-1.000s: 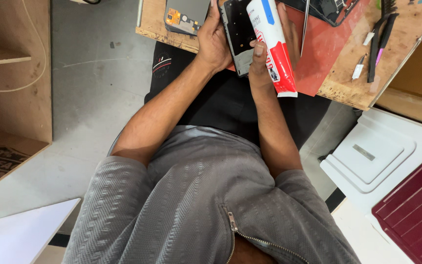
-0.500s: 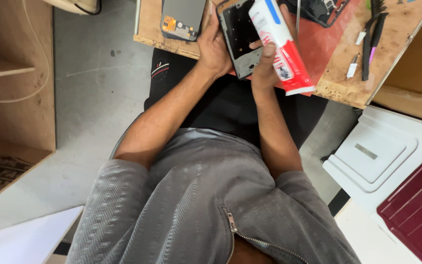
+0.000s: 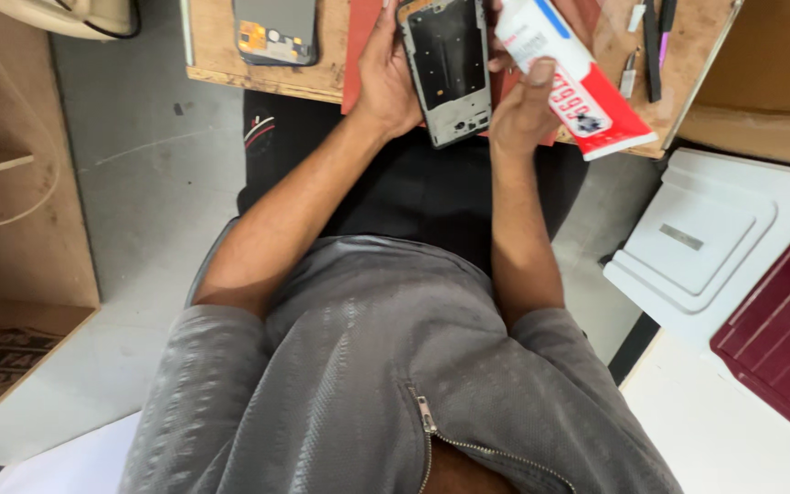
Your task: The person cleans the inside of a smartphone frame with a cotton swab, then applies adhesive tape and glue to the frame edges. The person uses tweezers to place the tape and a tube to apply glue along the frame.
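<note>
Over the near edge of the wooden table (image 3: 230,69), the left hand (image 3: 386,78) is closed around the side of a phone frame (image 3: 450,69), just beside it the right hand (image 3: 523,110) clamps a white-and-red tube (image 3: 573,82), and farther back on the table lies another phone part (image 3: 276,29).

Your only view comes from the camera on your head, which looks almost straight down your own chest and lap, so the wooden bench (image 3: 258,78) lies along the top edge of the picture and your grey zipped top fills the lower half, very near the lens. Measured from that bench, your left hand (image 3: 386,69) and right hand (image 3: 523,110) sit at its near edge at middle distance, the grey floor falls below and to its left, and a white moulded lid (image 3: 706,242) lies below and to its right. No second view overlaps this one.
</note>
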